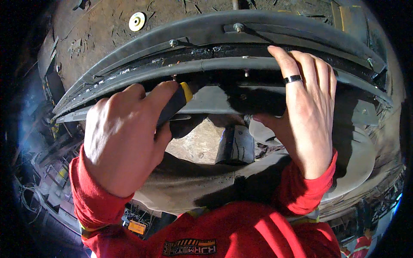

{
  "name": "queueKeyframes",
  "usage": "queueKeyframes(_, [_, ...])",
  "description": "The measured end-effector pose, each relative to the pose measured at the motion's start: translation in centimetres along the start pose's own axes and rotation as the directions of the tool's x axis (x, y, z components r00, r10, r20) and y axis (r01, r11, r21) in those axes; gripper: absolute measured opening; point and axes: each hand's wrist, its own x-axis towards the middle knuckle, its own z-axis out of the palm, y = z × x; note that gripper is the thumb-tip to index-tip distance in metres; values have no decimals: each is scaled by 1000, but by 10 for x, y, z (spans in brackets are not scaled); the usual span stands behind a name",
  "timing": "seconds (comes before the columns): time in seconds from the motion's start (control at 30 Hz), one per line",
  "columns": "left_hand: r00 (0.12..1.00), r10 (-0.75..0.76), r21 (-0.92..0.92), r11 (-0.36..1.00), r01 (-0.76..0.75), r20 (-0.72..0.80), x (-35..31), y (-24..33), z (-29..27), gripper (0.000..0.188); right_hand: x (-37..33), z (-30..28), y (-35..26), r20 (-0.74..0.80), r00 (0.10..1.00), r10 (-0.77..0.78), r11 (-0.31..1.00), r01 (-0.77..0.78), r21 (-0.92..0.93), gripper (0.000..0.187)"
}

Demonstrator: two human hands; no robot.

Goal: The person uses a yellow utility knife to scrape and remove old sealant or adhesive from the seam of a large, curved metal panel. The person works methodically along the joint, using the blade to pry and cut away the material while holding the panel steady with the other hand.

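My left hand [122, 129] is closed around the dark handle of a utility knife [175, 103] with a yellow front end. The knife points up and right towards the shaded gap under a long curved grey strip [215, 64]; its blade cannot be made out. My right hand [303, 99], a dark ring on one finger, lies over the same strip, fingers stretched out across its upper edge and thumb apart below. Bolts stick out of the strip, one of them a small bolt [247, 73] between my hands. Behind runs a second curved grey strip [284, 30], also bolted.
A round white-and-yellow disc [137, 21] lies on the dirty brown surface beyond the strips. Below my hands, a dark rectangular metal piece [235, 145] shows through an opening. An orange-yellow object [137, 227] lies at the lower left, near coiled cable [31, 198].
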Motion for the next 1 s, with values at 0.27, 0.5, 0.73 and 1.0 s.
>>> queueKeyframes(0.27, [998, 22, 9, 1000, -23, 58, 10, 7, 0, 52, -2, 10, 8, -79, 996, -31, 999, 30, -9, 94])
queueKeyframes(0.5, [988, 129, 123, 983, -139, 89, 25, 16, -5, 48, -2, 4, 8, -70, 997, -35, 993, 42, 108, 94])
queueKeyframes(0.73, [979, 150, 203, 963, -177, 139, 31, 33, -5, 44, -4, 13, 13, -133, 988, -82, 988, 98, 123, 95])
queueKeyframes(1.0, [963, 170, 145, 968, -203, 209, 24, 30, -10, 51, -6, 16, 16, -164, 984, -77, 980, 105, 170, 93])
